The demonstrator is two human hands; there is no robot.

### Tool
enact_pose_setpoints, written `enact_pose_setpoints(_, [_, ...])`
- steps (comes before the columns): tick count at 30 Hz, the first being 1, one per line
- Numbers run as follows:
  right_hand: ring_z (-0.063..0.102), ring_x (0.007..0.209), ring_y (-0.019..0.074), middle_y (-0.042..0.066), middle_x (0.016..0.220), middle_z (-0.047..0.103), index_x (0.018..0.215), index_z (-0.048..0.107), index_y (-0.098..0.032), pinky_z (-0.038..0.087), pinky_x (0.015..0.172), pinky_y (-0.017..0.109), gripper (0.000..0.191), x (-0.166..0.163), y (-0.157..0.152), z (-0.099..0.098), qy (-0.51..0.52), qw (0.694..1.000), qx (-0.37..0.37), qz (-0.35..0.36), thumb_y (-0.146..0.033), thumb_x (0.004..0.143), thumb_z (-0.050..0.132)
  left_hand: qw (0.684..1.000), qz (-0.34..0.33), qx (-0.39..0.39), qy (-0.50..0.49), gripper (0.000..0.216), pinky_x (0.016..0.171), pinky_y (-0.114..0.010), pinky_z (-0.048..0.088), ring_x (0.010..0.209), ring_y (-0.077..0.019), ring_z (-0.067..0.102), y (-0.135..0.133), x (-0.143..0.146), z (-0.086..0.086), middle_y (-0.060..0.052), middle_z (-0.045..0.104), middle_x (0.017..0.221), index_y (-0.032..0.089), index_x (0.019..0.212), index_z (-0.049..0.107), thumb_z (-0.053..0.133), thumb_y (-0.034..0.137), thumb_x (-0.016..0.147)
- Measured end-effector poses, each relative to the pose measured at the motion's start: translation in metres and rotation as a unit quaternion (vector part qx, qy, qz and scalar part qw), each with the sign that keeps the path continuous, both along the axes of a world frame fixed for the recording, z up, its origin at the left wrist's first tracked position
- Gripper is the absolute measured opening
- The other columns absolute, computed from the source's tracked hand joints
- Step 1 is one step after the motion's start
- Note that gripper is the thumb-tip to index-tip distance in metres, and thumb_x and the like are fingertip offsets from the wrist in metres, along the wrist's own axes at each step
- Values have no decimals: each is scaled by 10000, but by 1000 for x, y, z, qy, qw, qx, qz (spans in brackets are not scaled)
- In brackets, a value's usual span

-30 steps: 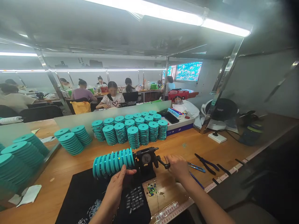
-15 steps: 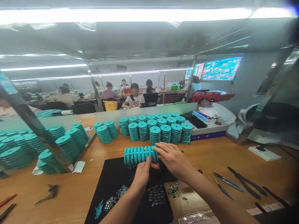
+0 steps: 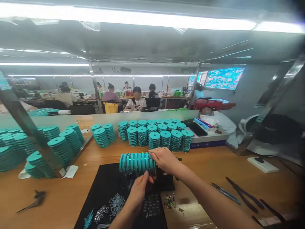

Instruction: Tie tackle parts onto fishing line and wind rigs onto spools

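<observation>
A row of teal spools (image 3: pixel 134 162) lies on its side above a black mat (image 3: pixel 107 178), with thin lines and small dark parts hanging from its rims. My right hand (image 3: pixel 165 160) is closed round the right end of the row. Below that end, my left hand (image 3: pixel 139 187) is closed in a pinch at the lower rims; anything between its fingertips is too small to make out. On the mat lie pale blue small pieces (image 3: pixel 116 203), shiny metal bits (image 3: pixel 101 213), teal strips (image 3: pixel 88 218) and clear-looking pieces (image 3: pixel 151 206).
Stacks of teal spools (image 3: pixel 154 136) stand along the back, and others (image 3: pixel 60 144) behind a slanted metal post at left. Coloured beads (image 3: pixel 169 201), tweezers (image 3: pixel 225 193) and black pliers (image 3: pixel 241 194) lie at right. A power strip (image 3: pixel 262 164) is beyond. Other people sit further off.
The view has shifted slightly. My right hand's fingers have drawn in from lying stretched over the row's end. My left thumb has moved down to the rows' lower edge.
</observation>
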State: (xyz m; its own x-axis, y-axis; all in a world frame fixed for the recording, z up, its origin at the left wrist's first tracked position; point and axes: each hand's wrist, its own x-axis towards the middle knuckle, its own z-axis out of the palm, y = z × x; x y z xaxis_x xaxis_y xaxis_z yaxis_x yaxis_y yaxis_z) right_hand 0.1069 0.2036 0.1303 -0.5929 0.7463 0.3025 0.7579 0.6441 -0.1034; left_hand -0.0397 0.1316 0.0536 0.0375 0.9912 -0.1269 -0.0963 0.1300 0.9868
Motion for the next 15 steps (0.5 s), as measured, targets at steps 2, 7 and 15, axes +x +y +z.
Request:
enact_pose_setpoints(2, [642,917,173,34,929,731,955,659,-212,350,748,267,421,0,1,3,-18,1000,-9,0,-314,1053,263,998,-5,12,54,623,508,-278,314,447,-169,448,2,-2,-9,17,507,440,200,575,622,471,783,733])
enact_pose_setpoints(7, [618,819,162,31,860,718,829,626,-189,299,672,260,430,2,2,8,-44,999,-22,15,-305,1050,276,973,9,75,219,414,556,-284,266,520,-209,467,-10,-27,5,0,513,491,241,478,575,695,564,708])
enact_pose_setpoints(15, [617,735,159,25,756,705,753,630,-180,293,631,253,465,3,15,2,-12,999,-23,23,-300,1046,290,840,31,379,387,174,872,-326,412,970,-254,622,7,-45,65,-72,697,999,250,990,649,494,295,924])
